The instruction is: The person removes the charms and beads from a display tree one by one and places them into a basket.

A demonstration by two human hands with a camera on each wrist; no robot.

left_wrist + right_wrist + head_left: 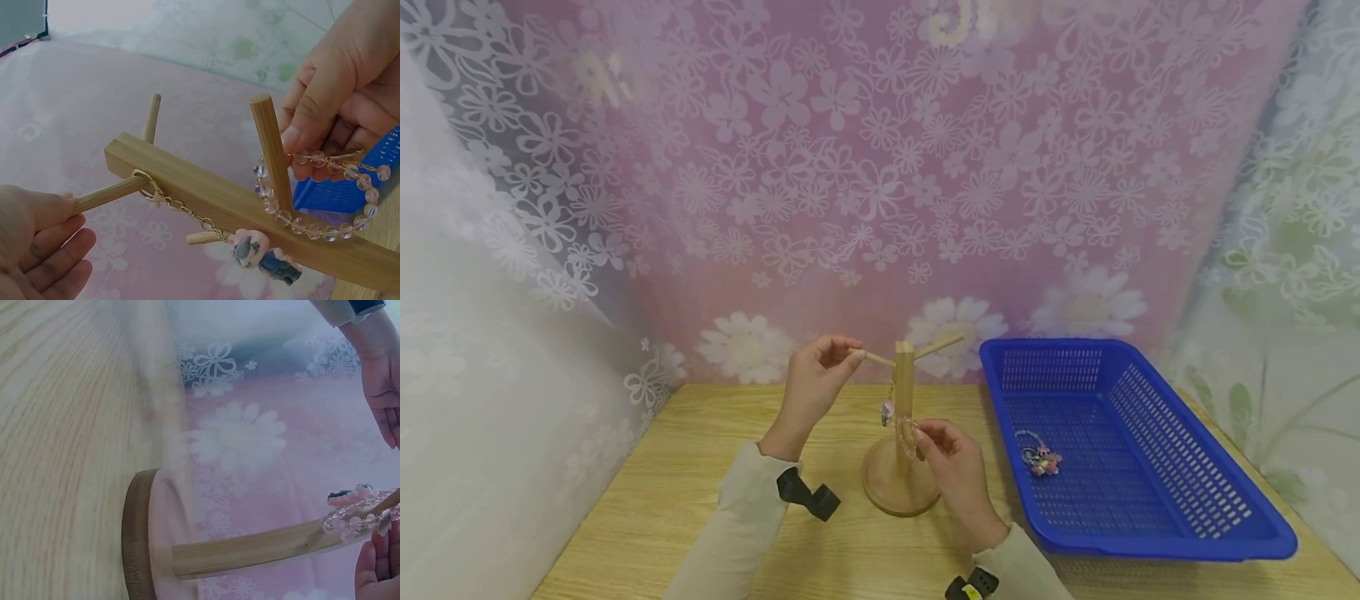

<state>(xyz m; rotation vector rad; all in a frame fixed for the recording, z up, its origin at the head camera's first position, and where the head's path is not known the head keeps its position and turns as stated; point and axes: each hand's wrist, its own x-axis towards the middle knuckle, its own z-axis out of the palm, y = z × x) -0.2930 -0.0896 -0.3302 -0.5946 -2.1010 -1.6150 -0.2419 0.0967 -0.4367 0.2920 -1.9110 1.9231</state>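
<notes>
On the light wooden counter [662,467], the blue plastic mesh basket [1195,467] stands just beside the wooden stand with round base [904,392], probably for easy reach. The left hand's [816,375] grip pinches the end of a round wooden peg [109,194], maybe for steadiness. The right hand's [955,467] grip pinches the clear pink beaded bracelet [314,231], which seems to encircle another peg [267,134]. The small figure charm on gold chain [253,249] hangs by its clasp from the pinched peg.
</notes>
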